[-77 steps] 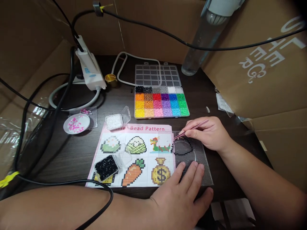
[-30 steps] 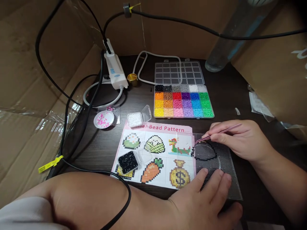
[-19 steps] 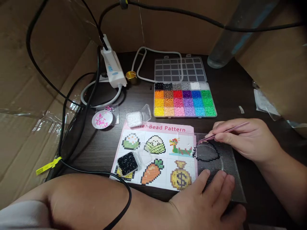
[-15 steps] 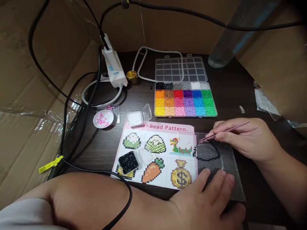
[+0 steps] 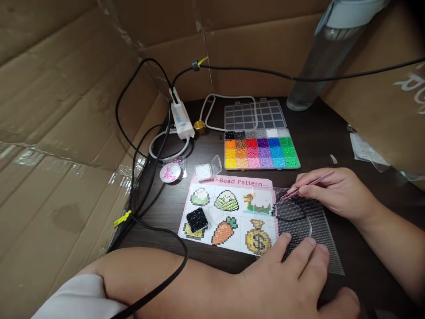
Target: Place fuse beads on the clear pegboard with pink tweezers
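Pink tweezers (image 5: 310, 185) are pinched in my right hand (image 5: 338, 192), their tips at the upper left of a loop of black beads (image 5: 292, 218). Whether a bead sits between the tips is too small to tell. The loop lies on a clear pegboard (image 5: 327, 239), which overlaps the right side of a bead pattern sheet (image 5: 229, 257). My left hand (image 5: 295, 274) rests with spread fingers on the pegboard's near part and holds nothing. An open box of black beads (image 5: 197, 220) stands on the sheet, and a box of white beads (image 5: 203, 173) is at its top edge.
Behind the sheet lies an open bead case (image 5: 262, 150) with many colours. A white dish (image 5: 170, 173) holds pink beads. A power strip (image 5: 182, 117), a gold cup (image 5: 199, 126) and a clear bottle (image 5: 318, 66) stand farther back. A black cable (image 5: 186, 248) crosses my left arm.
The camera view has tilted up and shifted left, so more cardboard wall shows. The tweezer tips have moved slightly along the black loop. My left hand stays on the pegboard.
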